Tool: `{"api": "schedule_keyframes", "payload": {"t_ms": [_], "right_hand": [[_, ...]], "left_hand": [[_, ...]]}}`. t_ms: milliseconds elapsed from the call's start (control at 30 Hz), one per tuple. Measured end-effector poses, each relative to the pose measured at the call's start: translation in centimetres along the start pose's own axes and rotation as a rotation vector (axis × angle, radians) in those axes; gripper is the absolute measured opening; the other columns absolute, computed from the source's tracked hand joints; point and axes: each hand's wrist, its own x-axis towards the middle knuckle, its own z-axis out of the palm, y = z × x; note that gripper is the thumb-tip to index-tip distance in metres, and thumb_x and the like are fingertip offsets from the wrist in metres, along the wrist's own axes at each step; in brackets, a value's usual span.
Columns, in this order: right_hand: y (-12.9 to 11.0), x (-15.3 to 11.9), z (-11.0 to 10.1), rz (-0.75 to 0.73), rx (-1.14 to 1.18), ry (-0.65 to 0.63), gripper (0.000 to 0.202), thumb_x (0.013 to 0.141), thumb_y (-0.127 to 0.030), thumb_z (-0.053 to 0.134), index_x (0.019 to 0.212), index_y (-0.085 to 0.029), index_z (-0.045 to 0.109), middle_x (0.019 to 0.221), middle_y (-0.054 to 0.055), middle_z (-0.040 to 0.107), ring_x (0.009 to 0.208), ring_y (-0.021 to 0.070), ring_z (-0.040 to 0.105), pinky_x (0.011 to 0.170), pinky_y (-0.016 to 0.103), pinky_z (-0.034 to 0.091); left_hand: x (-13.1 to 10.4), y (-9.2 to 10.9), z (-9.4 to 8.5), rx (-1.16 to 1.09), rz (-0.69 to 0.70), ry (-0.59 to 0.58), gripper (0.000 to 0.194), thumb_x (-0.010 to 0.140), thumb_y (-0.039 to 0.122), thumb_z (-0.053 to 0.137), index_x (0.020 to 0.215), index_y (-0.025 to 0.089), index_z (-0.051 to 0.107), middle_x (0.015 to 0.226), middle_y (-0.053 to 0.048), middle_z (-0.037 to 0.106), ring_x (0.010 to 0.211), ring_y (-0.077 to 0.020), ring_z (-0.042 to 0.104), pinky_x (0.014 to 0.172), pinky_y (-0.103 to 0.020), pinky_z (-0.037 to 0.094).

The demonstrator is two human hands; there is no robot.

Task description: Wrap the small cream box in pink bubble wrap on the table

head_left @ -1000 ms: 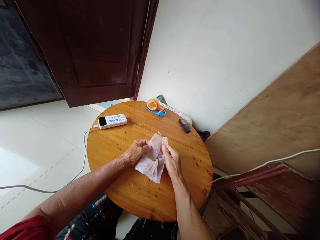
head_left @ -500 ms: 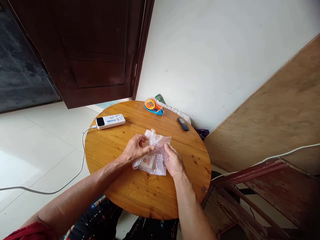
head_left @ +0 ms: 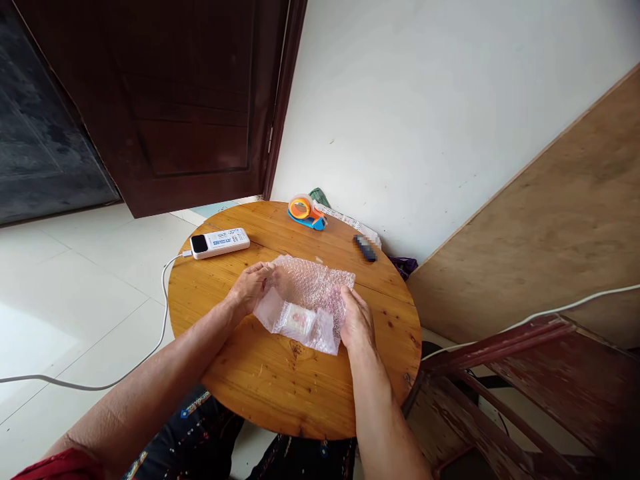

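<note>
Your left hand (head_left: 249,288) rests on the left edge of a sheet of bubble wrap (head_left: 313,293) that lies spread across the middle of the round wooden table (head_left: 280,380), the fingers curled over the sheet's upper left corner and pinching it against the thumb. Your right hand (head_left: 356,323) sits at the sheet's right edge, palm down, fingers held together and pressing the wrap flat against the wood. Between your two hands, under the near part of the wrap, lies a small flat packet (head_left: 297,321), pale with a reddish mark on its face; the plastic blurs it too much to read anything on it. The near edge of the wrap folds over this packet, while the far part lies open and flat toward the wall. At the far left of the table, well apart from your hands, a white power bank (head_left: 220,242) lies with a white cable (head_left: 160,327) plugged into its left end; the cable drops off the table's rim and trails over the pale tiled floor. At the far edge, near the white wall, stands an orange and blue tape dispenser (head_left: 306,212), and to its right a small dark object (head_left: 365,247) lies on the wood, blurred beyond telling. A dark wooden door (head_left: 185,100) stands behind the table, and a worn reddish wooden frame (head_left: 525,393) sits just beside the table on your right.
</note>
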Motion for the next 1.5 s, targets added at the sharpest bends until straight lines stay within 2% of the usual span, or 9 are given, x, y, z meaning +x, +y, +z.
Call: {"api": "schedule_keyframes", "payload": {"t_ms": [133,333,633,967,1100,1200,1300,1433,1500], "right_hand": [[-0.3,-0.4,-0.4,-0.039,-0.297,-0.055,0.050,0.066,-0.048,0.073,0.105,-0.018,0.065,0.075,0.001,0.071,0.068,0.0201,0.063,0.064,0.031,0.046],[-0.8,-0.6,-0.7,-0.262,-0.882,0.026,0.050,0.077,-0.034,0.056,0.124,-0.017,0.058,0.075,0.001,0.072,0.071,0.0215,0.064,0.066,0.030,0.042],[-2.0,-1.0,0.3,-0.105,-1.296,0.065,0.054,0.087,-0.023,0.053,0.141,-0.020,0.044,0.098,0.003,0.076,0.090,0.0214,0.068,0.067,0.029,0.039],[-1.6,-0.8,0.0,-0.129,-1.313,0.037,0.044,0.087,-0.022,0.053,0.131,-0.025,0.053,0.096,0.000,0.075,0.088,0.0207,0.066,0.066,0.028,0.036],[-1.7,-0.8,0.0,-0.133,-1.284,0.035,0.046,0.086,-0.023,0.054,0.132,-0.024,0.053,0.098,0.000,0.075,0.090,0.0214,0.066,0.065,0.028,0.035],[-1.7,-0.9,0.0,-0.137,-1.272,0.035,0.045,0.086,-0.022,0.055,0.130,-0.024,0.053,0.097,0.000,0.074,0.090,0.0205,0.065,0.065,0.027,0.035],[-1.7,-1.0,0.0,-0.159,-1.263,0.030,0.042,0.086,-0.022,0.056,0.127,-0.025,0.055,0.095,-0.001,0.074,0.091,0.0200,0.065,0.066,0.027,0.035],[-1.7,-0.9,-0.1,-0.167,-1.246,0.027,0.040,0.085,-0.026,0.057,0.125,-0.026,0.057,0.096,-0.001,0.073,0.091,0.0198,0.064,0.067,0.027,0.036],[-1.7,-0.9,-0.1,-0.163,-1.240,0.028,0.039,0.085,-0.026,0.057,0.124,-0.026,0.058,0.096,-0.001,0.073,0.090,0.0192,0.063,0.067,0.027,0.036]], "left_hand": [[-0.4,-0.2,-0.4,0.375,0.143,0.038,0.051,0.066,0.030,0.071,0.112,0.014,0.056,0.066,0.005,0.057,0.059,-0.0121,0.051,0.056,-0.024,0.037],[0.0,-0.7,-0.7,0.769,0.270,0.060,0.053,0.073,0.009,0.051,0.125,0.012,0.053,0.056,0.009,0.046,0.054,-0.0118,0.046,0.055,-0.024,0.035],[-0.1,-0.3,-0.8,0.960,0.530,0.164,0.029,0.079,0.025,0.057,0.105,0.017,0.067,0.103,-0.008,0.069,0.099,-0.0232,0.063,0.086,-0.035,0.050],[-6.3,4.8,-0.3,1.144,0.352,-0.493,0.027,0.083,0.027,0.054,0.103,0.020,0.072,0.078,-0.002,0.074,0.063,-0.0144,0.063,0.062,-0.025,0.045],[-9.9,4.3,-0.4,1.150,0.449,-0.875,0.021,0.079,0.017,0.054,0.088,0.021,0.072,0.085,-0.004,0.074,0.078,-0.0174,0.066,0.072,-0.026,0.047],[-11.2,2.9,-0.5,1.130,0.402,-0.974,0.018,0.076,0.013,0.053,0.077,0.020,0.069,0.078,-0.004,0.072,0.075,-0.0169,0.064,0.071,-0.025,0.047],[-10.8,1.7,-0.4,1.029,0.302,-0.802,0.018,0.078,0.014,0.050,0.079,0.019,0.067,0.076,-0.002,0.069,0.069,-0.0141,0.062,0.064,-0.023,0.045],[-9.1,0.6,-0.7,0.793,0.230,-0.238,0.016,0.080,0.020,0.047,0.086,0.016,0.061,0.068,0.000,0.061,0.061,-0.0127,0.057,0.055,-0.021,0.042],[-8.5,0.2,-0.9,0.758,0.183,-0.086,0.023,0.083,0.025,0.046,0.098,0.016,0.061,0.069,0.000,0.062,0.059,-0.0134,0.057,0.053,-0.022,0.042]]}}
